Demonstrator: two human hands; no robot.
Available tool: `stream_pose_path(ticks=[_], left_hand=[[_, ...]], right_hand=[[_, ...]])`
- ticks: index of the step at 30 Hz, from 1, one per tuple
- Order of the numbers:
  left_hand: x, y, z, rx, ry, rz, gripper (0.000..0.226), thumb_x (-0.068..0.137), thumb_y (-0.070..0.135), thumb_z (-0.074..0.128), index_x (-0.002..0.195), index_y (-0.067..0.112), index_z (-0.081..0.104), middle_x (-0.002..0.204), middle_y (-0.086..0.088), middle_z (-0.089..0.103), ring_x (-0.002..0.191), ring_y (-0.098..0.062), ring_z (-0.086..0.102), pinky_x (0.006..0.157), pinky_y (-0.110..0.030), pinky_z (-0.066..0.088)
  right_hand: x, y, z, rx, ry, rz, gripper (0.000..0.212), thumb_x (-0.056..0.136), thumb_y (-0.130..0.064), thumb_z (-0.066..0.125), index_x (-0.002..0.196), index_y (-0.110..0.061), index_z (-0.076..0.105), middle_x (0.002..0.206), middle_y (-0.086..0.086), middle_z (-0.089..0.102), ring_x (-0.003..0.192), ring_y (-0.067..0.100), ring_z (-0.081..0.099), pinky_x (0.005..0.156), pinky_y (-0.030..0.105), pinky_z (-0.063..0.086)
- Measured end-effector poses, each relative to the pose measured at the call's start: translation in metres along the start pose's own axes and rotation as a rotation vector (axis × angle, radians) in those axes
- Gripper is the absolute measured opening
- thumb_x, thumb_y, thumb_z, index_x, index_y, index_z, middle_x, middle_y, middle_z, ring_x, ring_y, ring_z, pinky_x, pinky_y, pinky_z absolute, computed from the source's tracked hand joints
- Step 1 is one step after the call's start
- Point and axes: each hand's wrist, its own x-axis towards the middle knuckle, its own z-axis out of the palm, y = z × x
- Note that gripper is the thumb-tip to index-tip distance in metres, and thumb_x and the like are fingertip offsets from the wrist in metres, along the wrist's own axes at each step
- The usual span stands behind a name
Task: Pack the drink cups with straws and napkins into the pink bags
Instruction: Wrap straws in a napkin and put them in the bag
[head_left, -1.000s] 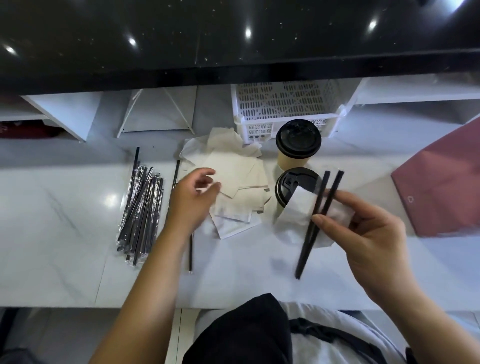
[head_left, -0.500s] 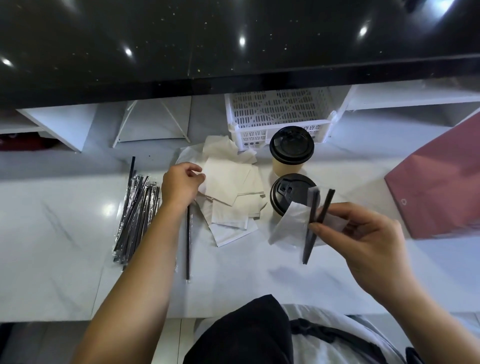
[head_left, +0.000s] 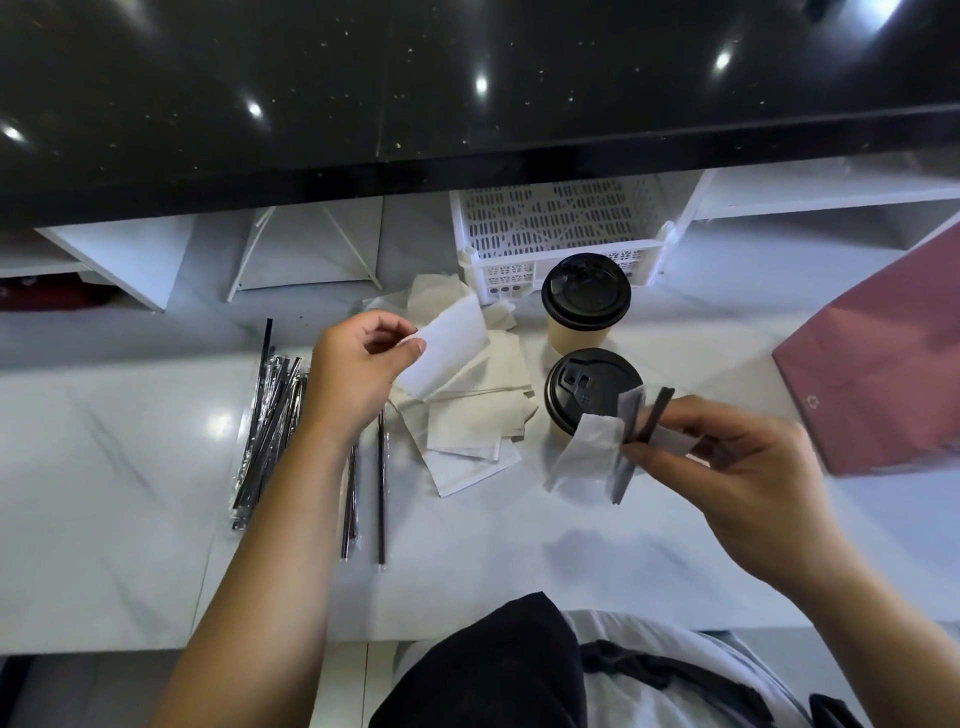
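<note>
Two paper cups with black lids stand at the counter's middle, one cup (head_left: 586, 306) behind the other cup (head_left: 592, 387). My right hand (head_left: 727, 462) holds two black straws (head_left: 636, 447) together with a white napkin (head_left: 582, 462) just in front of the near cup. My left hand (head_left: 358, 371) pinches a single napkin (head_left: 449, 345), lifted off the loose napkin pile (head_left: 467, 421). A pink bag (head_left: 883, 374) lies at the right edge.
A bundle of wrapped black straws (head_left: 270, 421) lies left of my left arm, with two loose straws (head_left: 382, 493) beside it. A white slotted basket (head_left: 561, 234) stands behind the cups. White shelf dividers (head_left: 306, 249) run along the back under a black ledge.
My left hand has picked a napkin from the pile and raised it. My right hand has tilted the straws and napkin more upright, so they look shorter.
</note>
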Motion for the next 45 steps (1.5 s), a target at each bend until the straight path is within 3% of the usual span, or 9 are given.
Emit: stream_pose_path(ticks=[11,16,19,21,24,27,33,41,45], left_hand=[[-0.039,0.052,0.005,-0.195,-0.176,0.157,0.014,0.089,0.006,0.071,0.092,0.019,0.071,0.086,0.009,0.07,0.08,-0.008,0.063,0.073,-0.02,0.046],[-0.061,0.075,0.017,-0.268,-0.394,0.221,0.017,0.09,0.009,0.072,0.099,0.024,0.07,0.08,-0.004,0.069,0.072,-0.023,0.057,0.068,-0.031,0.043],[-0.068,0.083,0.023,-0.309,-0.487,0.238,0.021,0.09,0.008,0.069,0.104,0.024,0.07,0.092,-0.022,0.069,0.073,-0.038,0.058,0.074,-0.039,0.045],[-0.073,0.086,0.026,-0.346,-0.506,0.234,0.022,0.091,0.009,0.067,0.107,0.023,0.07,0.096,-0.028,0.066,0.076,-0.049,0.057,0.076,-0.043,0.043],[-0.075,0.081,0.029,-0.38,-0.498,0.181,0.022,0.094,0.022,0.064,0.114,0.029,0.07,0.09,-0.039,0.058,0.073,-0.044,0.049,0.074,-0.047,0.037],[-0.079,0.074,0.031,-0.464,-0.531,0.08,0.036,0.091,0.043,0.064,0.125,0.029,0.065,0.087,-0.032,0.055,0.085,-0.035,0.044,0.077,-0.048,0.036],[-0.094,0.072,0.043,-0.562,-0.555,0.071,0.059,0.082,-0.005,0.071,0.133,0.018,0.054,0.11,-0.009,0.073,0.098,-0.019,0.07,0.085,-0.033,0.056],[-0.099,0.069,0.053,-0.553,-0.523,0.07,0.055,0.085,-0.007,0.07,0.13,0.022,0.057,0.11,-0.004,0.074,0.101,-0.018,0.071,0.086,-0.032,0.056],[-0.1,0.066,0.053,-0.575,-0.549,0.049,0.059,0.082,-0.008,0.072,0.131,0.021,0.057,0.106,-0.002,0.074,0.098,-0.017,0.071,0.083,-0.028,0.055]], right_hand=[[0.017,-0.017,0.006,-0.044,-0.232,-0.046,0.011,0.078,-0.016,0.08,0.082,-0.026,0.077,0.131,0.009,0.061,0.127,0.009,0.056,0.084,0.042,0.054],[0.038,-0.027,0.01,-0.107,-0.199,0.022,0.018,0.076,-0.006,0.082,0.081,-0.023,0.079,0.149,-0.015,0.045,0.048,0.026,0.04,0.051,0.015,0.035],[0.045,-0.034,0.013,-0.056,-0.254,0.025,0.022,0.077,-0.002,0.082,0.084,-0.023,0.08,0.138,-0.001,0.057,0.059,0.003,0.06,0.058,0.023,0.048],[0.046,-0.034,0.013,-0.003,-0.265,0.013,0.021,0.077,0.001,0.081,0.09,-0.015,0.08,0.116,0.01,0.07,0.092,0.02,0.071,0.08,0.047,0.057],[0.043,-0.028,0.014,-0.002,-0.205,0.022,0.019,0.075,-0.009,0.082,0.09,-0.019,0.081,0.094,0.02,0.073,0.088,0.047,0.065,0.08,0.06,0.052],[0.04,-0.023,0.014,-0.002,-0.115,0.061,0.019,0.071,-0.025,0.08,0.09,-0.028,0.08,0.092,0.032,0.067,0.069,0.04,0.058,0.069,0.052,0.046],[0.031,-0.027,0.018,0.086,0.003,0.109,0.018,0.077,-0.005,0.081,0.092,-0.016,0.079,0.09,0.014,0.077,0.074,0.037,0.069,0.076,0.051,0.058],[0.021,-0.03,0.025,0.032,0.183,0.094,0.045,0.075,0.001,0.082,0.112,-0.022,0.068,0.079,0.014,0.071,0.064,0.02,0.061,0.065,0.035,0.055],[0.015,-0.028,0.027,-0.186,0.27,0.119,0.05,0.071,-0.018,0.088,0.114,-0.032,0.066,0.092,-0.001,0.071,0.09,0.018,0.064,0.082,0.033,0.054]])
